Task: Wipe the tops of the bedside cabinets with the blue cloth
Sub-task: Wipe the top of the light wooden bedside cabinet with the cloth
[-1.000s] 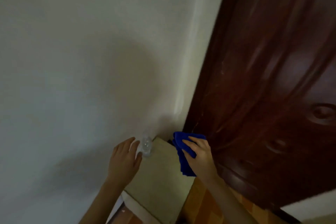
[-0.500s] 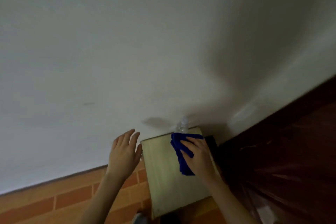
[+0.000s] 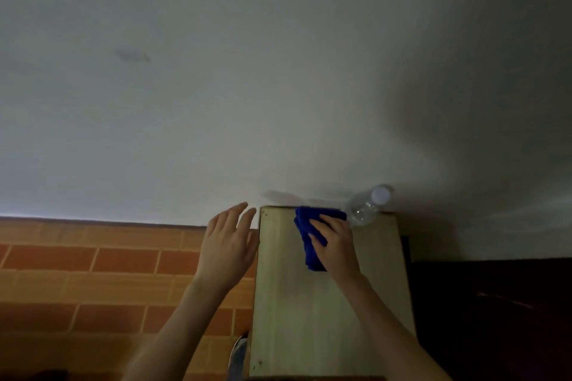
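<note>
Right hand point(image 3: 335, 249) presses the blue cloth point(image 3: 309, 237) near the cabinet top's point(image 3: 325, 312) far edge (its underside hidden); left hand point(image 3: 229, 247) is open, empty.

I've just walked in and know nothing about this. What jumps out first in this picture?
The bright blue cloth stands out most, pressed by the right hand onto the far end of the pale wooden cabinet top. A clear plastic bottle stands at the cabinet's back right corner against the white wall. The left hand hovers open just off the cabinet's left edge, above the orange brick-pattern floor.
</note>
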